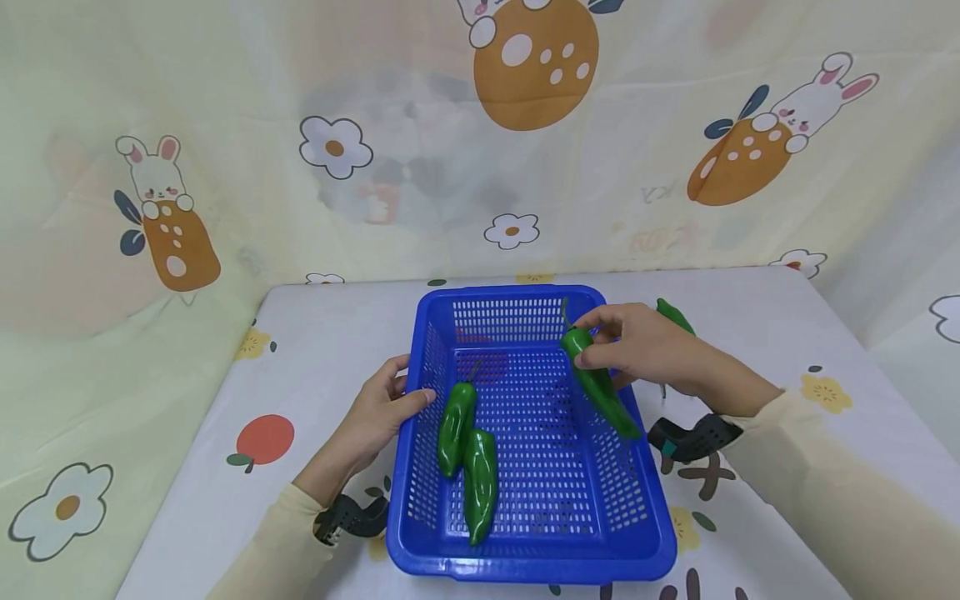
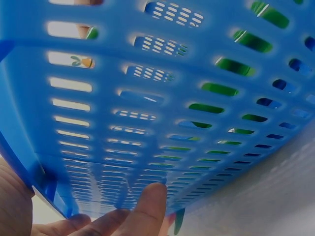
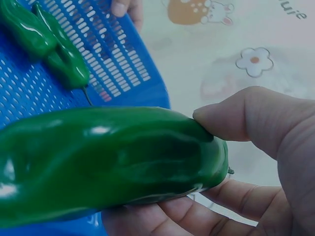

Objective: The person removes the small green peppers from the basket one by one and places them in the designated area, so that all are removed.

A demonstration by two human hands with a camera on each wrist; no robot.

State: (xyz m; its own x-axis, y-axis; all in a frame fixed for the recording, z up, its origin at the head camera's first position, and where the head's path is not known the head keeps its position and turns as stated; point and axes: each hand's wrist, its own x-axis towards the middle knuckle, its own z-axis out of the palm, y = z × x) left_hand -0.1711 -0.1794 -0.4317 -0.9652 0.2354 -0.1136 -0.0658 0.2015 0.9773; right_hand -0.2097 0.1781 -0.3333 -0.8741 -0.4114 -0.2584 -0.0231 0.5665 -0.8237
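A blue plastic basket (image 1: 528, 571) with slotted walls stands on the table. My left hand (image 1: 378, 412) grips its left rim, thumb over the top and fingers against the outer wall; the left wrist view shows those fingers (image 2: 150, 209) by the slots. Two glossy green peppers (image 1: 481, 487) lie inside at the left, one partly against the other. Over the basket's right side, my right hand (image 1: 630, 343) pinches another long green pepper (image 1: 600, 390) near its stem end, between thumb and fingers. This pepper (image 3: 108, 157) tilts with its tip toward the right rim.
One more green pepper (image 1: 675, 315) lies on the table beyond the right hand, partly hidden by it. The tablecloth (image 1: 330, 333) is white with printed fruit and flowers. A patterned curtain (image 1: 420, 192) hangs behind the table's back edge.
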